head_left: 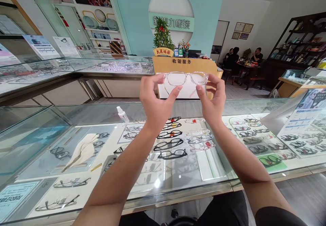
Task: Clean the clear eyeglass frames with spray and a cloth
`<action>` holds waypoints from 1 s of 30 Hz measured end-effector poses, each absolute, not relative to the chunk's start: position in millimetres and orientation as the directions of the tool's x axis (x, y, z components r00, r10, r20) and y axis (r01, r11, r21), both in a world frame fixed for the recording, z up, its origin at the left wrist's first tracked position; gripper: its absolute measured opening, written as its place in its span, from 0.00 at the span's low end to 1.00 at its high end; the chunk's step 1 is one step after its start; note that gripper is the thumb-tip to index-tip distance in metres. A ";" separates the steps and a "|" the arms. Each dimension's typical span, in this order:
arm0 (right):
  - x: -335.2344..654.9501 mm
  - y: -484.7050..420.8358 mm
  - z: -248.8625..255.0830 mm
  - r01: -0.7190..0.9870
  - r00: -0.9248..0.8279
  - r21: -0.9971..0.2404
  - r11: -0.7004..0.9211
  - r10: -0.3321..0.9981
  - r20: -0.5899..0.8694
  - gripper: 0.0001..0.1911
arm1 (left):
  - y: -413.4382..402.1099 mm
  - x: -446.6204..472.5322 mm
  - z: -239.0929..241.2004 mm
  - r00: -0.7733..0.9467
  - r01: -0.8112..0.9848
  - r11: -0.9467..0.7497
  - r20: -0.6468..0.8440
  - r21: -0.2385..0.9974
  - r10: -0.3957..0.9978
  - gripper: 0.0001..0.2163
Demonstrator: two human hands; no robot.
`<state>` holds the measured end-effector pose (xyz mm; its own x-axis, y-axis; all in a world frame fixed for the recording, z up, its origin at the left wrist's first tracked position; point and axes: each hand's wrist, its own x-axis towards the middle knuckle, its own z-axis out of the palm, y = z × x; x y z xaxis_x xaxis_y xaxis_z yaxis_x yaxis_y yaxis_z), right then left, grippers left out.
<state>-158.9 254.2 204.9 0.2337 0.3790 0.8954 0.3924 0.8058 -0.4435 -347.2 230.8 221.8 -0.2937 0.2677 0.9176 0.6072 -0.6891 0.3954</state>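
Both of my hands hold up a pair of clear-framed eyeglasses (187,78) above the glass display counter. My left hand (156,95) grips the left side of the frame, its thumb below the lens. At the other side, my right hand (213,97) has its fingers behind the frame and its thumb under the right lens. Small print shows on the right lens. Below my wrists, several black-framed glasses (173,154) lie in a column, with clear and red-tagged glasses (202,145) beside them.
A beige cloth (83,151) and a small white spray bottle (122,114) sit to the left on the glass counter (183,188). A sign card (303,114) stands at the right. Beyond is a wooden cashier desk (183,63) with a plant. Several people sit at a far table.
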 end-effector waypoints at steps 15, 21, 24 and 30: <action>-157.8 248.4 208.0 0.489 0.266 -0.366 0.792 0.264 0.927 0.26 | 237.6 -347.9 218.9 -0.293 0.488 -0.702 0.855 0.519 0.428 0.23; -157.2 248.0 208.0 0.502 0.248 -0.365 0.784 0.273 0.929 0.25 | 237.1 -346.2 218.6 -0.305 0.495 -0.723 0.875 0.482 0.375 0.23; -157.2 248.0 207.7 0.466 0.245 -0.395 0.792 0.313 0.917 0.23 | 236.4 -345.6 218.2 -0.310 0.536 -0.725 0.900 0.433 0.308 0.22; -157.2 250.9 204.8 0.445 0.238 -0.427 0.787 0.356 0.904 0.22 | 235.5 -346.3 218.1 -0.286 0.608 -0.707 0.930 0.361 0.229 0.23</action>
